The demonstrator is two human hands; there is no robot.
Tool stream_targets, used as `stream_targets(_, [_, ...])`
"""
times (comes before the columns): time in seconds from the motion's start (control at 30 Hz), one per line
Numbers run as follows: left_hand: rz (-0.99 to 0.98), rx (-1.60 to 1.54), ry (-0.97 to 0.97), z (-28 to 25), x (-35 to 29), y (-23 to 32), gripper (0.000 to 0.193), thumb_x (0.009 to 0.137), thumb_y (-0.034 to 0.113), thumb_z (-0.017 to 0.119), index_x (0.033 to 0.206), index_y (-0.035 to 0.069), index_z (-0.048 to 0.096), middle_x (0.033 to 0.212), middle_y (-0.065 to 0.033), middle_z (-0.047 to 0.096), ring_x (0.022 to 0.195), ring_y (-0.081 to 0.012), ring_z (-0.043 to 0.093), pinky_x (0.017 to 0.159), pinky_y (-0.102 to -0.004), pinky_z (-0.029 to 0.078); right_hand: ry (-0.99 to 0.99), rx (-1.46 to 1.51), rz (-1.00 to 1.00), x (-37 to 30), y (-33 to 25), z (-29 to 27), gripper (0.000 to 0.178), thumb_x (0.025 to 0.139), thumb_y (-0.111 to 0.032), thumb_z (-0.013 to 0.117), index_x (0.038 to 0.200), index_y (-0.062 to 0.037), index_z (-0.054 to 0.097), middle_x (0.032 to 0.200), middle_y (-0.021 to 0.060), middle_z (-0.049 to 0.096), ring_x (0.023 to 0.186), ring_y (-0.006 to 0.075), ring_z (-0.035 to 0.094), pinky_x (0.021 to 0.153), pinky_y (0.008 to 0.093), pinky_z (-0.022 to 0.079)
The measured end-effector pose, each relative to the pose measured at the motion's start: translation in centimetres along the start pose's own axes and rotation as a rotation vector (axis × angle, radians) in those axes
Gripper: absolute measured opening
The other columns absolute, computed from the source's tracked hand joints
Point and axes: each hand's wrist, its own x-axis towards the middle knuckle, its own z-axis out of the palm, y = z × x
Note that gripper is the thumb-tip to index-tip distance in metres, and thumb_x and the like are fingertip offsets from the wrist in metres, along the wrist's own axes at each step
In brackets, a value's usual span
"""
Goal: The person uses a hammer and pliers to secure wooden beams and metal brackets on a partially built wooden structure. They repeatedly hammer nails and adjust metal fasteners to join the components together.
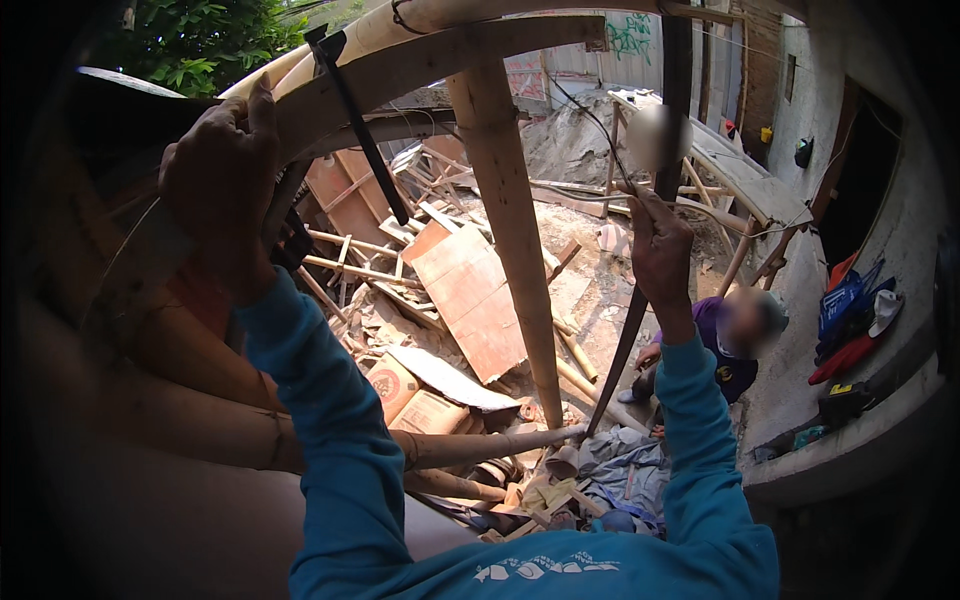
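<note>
My left hand [222, 175] is raised at the upper left, its fingers curled over the end of a pale bamboo pole [385, 32]. Beside that pole runs a flat brown wooden board [440, 58], and a black bar [362, 125] hangs across the board. My right hand [660, 245] is up at the right of centre, thumb and fingers pinched on a thin wire [607, 140]. Close behind this hand stands a dark upright post [676, 70]. Between my arms a thick bamboo post [510, 230] slants downward.
Below lie a reddish board [465, 290], scrap timber and paper sacks [425, 415]. A person in purple [735, 345] sits low at the right. Bamboo poles [470, 447] cross beneath my arms. Bags and clothes [850, 310] hang on the right wall, above a ledge [850, 455].
</note>
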Motion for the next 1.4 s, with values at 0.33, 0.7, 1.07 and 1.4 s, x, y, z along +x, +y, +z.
stream_targets(0.33, [-0.022, -1.043, 0.351, -3.4, -1.8, 2.6, 0.028, 0.1, 0.024, 0.066, 0.096, 0.0, 0.077, 0.084, -0.0082, 0.074, 0.078, -0.0169, 0.069, 0.071, -0.0288, 0.051, -0.092, -0.001, 0.113, -0.8, -1.0, 0.3, 0.022, 0.1, -0.013, 0.063, 0.116, -0.0025, 0.074, 0.091, 0.0164, 0.075, 0.077, 0.0195, 0.072, 0.068, 0.0327, 0.052])
stream_targets(0.7, [-0.414, -1.954, -1.063, -1.5, -18.9, 14.4, 0.035, 0.105, 0.03, 0.06, 0.116, -0.002, 0.071, 0.093, -0.0077, 0.076, 0.074, -0.0096, 0.068, 0.064, -0.0248, 0.052, -0.426, 0.28, 0.001, -8.3, -2.5, -0.7, 0.029, 0.098, -0.004, 0.064, 0.126, 0.0006, 0.069, 0.101, 0.0196, 0.075, 0.081, 0.0158, 0.07, 0.071, 0.0314, 0.055])
stream_targets(1.07, [-0.09, -1.183, -0.105, -4.7, -23.6, 6.9, 0.047, 0.108, 0.031, 0.049, 0.132, -0.009, 0.056, 0.125, -0.0249, 0.064, 0.113, -0.0319, 0.066, 0.091, -0.0365, 0.058, -0.115, 0.11, 0.218, -11.2, 3.6, -2.7, 0.02, 0.1, -0.006, 0.062, 0.115, -0.0034, 0.075, 0.104, 0.0111, 0.077, 0.094, 0.0109, 0.071, 0.079, 0.0265, 0.055])
stream_targets(1.4, [0.043, -0.509, 0.056, -4.8, -27.8, -6.6, 0.04, 0.104, 0.027, 0.051, 0.1, -0.008, 0.069, 0.097, -0.0193, 0.068, 0.095, -0.0295, 0.065, 0.084, -0.0395, 0.056, -0.058, 0.111, 0.739, -20.1, 8.1, -4.3, 0.025, 0.104, -0.013, 0.06, 0.122, 0.0006, 0.07, 0.112, 0.0047, 0.074, 0.092, 0.0067, 0.063, 0.081, 0.0231, 0.049])
